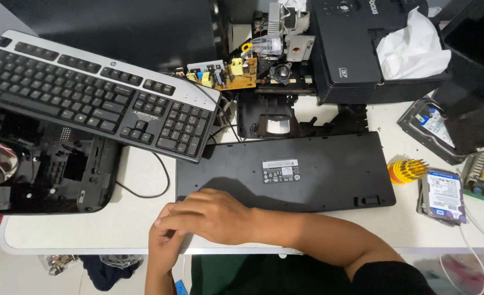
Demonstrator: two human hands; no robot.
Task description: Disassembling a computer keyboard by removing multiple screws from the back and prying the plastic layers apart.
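The white tabletop [89, 229] carries a black rectangular plastic keyboard [307, 172] lying face-down along its near edge. Both hands rest at the keyboard's near left corner: the right hand [212, 214] lies flat over the left hand [162, 237], fingers curled, holding nothing visible. Judging by this, the underside is being worked at; next calls for the orange screwdriver-bit holder [403, 171] towards the right edge.
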